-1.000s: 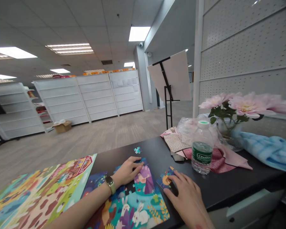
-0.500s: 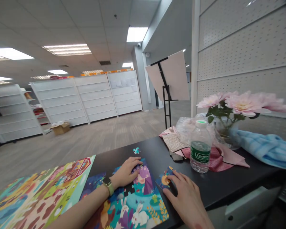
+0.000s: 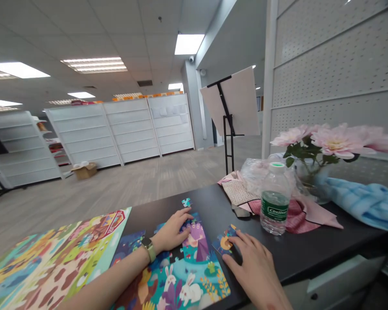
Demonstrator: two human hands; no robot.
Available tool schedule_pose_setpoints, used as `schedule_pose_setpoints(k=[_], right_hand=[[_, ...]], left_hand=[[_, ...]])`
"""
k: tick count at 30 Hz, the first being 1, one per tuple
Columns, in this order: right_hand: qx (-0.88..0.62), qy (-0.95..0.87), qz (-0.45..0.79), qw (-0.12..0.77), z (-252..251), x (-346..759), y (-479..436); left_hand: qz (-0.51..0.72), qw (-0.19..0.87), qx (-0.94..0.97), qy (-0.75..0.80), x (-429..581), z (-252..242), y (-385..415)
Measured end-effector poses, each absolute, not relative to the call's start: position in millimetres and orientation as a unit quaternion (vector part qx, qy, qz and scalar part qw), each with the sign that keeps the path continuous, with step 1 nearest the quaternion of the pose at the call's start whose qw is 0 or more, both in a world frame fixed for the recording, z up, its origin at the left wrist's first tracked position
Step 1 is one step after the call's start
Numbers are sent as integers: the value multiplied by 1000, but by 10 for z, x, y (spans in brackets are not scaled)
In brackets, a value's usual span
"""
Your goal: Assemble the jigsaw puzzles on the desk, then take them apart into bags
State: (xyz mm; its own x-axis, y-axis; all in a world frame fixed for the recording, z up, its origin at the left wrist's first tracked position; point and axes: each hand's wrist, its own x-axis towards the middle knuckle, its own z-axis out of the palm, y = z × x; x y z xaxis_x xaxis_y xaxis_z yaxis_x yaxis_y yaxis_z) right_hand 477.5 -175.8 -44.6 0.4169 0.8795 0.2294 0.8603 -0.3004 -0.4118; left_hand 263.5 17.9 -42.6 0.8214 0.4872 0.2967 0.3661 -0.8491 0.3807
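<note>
Puzzle point(image 3: 188, 268) under my spread left grip point(image 3: 170, 233) may separate if I push sideways; my right grip point(image 3: 255, 261) is spread also.

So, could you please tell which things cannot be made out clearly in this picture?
Head view: main puzzle, partly hidden by the left hand and forearm; its near side cut off by the bottom edge.
Head view: small puzzle section, partly covered by the right hand.
Head view: bottle label, small lettering blurred.
Head view: blue cloth, cut off by the right edge.
</note>
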Motion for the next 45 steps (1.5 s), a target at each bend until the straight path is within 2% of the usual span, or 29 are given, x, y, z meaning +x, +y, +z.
schedule_pose_setpoints(k=[16, 20, 24, 31, 35, 39, 45], right_hand=[[-802, -544, 15, 244, -424, 4756, -1767], [-804, -542, 16, 245, -437, 4764, -1763], [-805, -540, 23, 246, -443, 4770, -1756], [-806, -537, 31, 247, -406, 4762, -1756], [-806, -540, 26, 244, -405, 4763, -1750], [-803, -547, 14, 239, -426, 4767, -1742], [-799, -553, 7, 235, -427, 4763, -1736]], left_hand=[[221, 143, 940, 215, 2710, -350, 89], [224, 180, 923, 258, 2721, -254, 374], [272, 171, 882, 345, 2728, -202, 892], [218, 201, 881, 370, 2963, -320, 1266], [182, 245, 873, 380, 3046, -220, 1304], [204, 292, 860, 366, 2881, -6, 1151], [287, 339, 822, 355, 2302, -8, 278]])
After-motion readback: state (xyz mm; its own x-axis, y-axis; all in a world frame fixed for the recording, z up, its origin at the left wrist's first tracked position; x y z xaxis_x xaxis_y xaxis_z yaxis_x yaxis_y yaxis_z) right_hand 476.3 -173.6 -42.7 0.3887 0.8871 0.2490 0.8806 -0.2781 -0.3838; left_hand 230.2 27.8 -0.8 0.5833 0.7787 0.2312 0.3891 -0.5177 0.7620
